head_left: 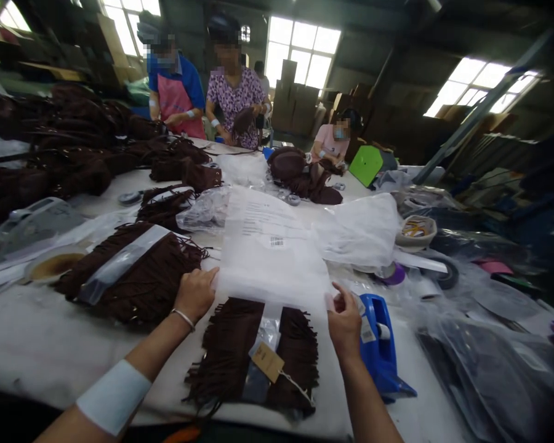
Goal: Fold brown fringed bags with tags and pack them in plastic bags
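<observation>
My left hand (196, 296) and right hand (346, 323): fingers closed on sleeve (272, 267) edges, just beyond bag (233, 344) on surface (32, 347). Tape gun (379, 360) right of bag. Risk, I judge: fringe (207, 363) or tag cord (295, 384) catching sleeve, tearing it.

Left forearm (159, 351): broad patch (114, 397) across upper side, pale bluish white, plain, roughly rectangular, straight edges, flat and smooth-looking; material cannot be told. Left wrist: single thin bracelet (183, 319), pale, whitish or silvery, narrow rounded band, farther along arm than patch, close to left hand (196, 295). Both hands bare, slender fingers. Right hand (345, 323), right wrist and right forearm (372, 400) bare, smooth outline.
</observation>
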Tool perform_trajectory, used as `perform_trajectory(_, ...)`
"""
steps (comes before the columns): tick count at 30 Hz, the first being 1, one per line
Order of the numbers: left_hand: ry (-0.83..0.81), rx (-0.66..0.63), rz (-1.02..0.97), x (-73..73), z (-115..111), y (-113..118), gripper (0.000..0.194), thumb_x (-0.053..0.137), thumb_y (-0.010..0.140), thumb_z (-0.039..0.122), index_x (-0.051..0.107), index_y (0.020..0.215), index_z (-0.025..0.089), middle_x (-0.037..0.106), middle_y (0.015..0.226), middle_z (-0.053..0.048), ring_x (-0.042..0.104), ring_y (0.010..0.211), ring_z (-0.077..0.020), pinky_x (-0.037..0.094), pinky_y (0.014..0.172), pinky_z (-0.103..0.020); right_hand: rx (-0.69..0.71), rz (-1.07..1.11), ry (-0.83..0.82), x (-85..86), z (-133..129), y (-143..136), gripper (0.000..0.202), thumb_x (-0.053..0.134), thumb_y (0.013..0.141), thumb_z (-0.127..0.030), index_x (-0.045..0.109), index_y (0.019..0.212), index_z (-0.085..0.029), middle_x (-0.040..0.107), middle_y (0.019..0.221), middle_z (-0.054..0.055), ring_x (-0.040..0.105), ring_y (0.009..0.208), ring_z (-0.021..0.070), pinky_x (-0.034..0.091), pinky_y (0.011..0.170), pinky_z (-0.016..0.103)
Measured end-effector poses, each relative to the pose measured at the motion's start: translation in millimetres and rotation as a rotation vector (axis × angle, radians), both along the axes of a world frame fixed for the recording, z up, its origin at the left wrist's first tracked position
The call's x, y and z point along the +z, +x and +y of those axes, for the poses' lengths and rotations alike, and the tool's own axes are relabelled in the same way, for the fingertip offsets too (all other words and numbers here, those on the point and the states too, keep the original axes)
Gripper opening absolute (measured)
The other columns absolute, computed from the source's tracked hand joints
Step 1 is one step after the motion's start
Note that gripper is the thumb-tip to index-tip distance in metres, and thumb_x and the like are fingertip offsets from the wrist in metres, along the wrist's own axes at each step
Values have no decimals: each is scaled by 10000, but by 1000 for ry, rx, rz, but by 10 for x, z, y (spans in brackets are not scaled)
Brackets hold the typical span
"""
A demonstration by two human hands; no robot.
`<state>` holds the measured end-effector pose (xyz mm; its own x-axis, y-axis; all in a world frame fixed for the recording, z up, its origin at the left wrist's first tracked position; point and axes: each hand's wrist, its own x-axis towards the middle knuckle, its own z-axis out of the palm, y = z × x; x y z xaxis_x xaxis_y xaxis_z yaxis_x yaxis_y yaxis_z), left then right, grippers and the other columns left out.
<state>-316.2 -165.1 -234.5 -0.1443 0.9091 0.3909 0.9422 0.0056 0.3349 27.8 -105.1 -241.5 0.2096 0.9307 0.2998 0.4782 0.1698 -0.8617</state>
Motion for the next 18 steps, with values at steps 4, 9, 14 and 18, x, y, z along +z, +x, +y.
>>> perform_trajectory(4,-269,68,-956,-131,296,204,434,475,852,265,492,1277,177,662,690,-25,594,544,-157,480,580,-268,20,796,-298,-222,152,-144,611,595,770,-487,414,1326,-313,613,998,7,590,651,116,506,615,288)
perform_trajectory(9,-284,2,-1564,-293,684,466,474,505,899,341,393,1305,123,680,890,-94,677,754,-153,550,701,-265,209,871,-391,-344,257,-223,495,459,810,-633,582,1157,-303,662,1105,49,630,1001,189,508,881,395)
perform_trajectory(14,-381,-81,-1549,-529,783,430,618,692,781,310,406,1301,136,681,955,-105,677,871,-211,545,799,-336,412,441,-473,-551,15,-116,419,564,781,-575,707,1001,-247,690,1076,55,532,1185,264,315,1097,417)
perform_trajectory(18,-521,-221,-1442,-615,821,368,602,781,659,387,559,1153,124,689,950,-84,665,877,-242,536,777,-354,547,214,-506,-511,-2,-91,446,530,823,-541,647,1143,-253,627,1223,37,484,1237,270,269,1115,444)
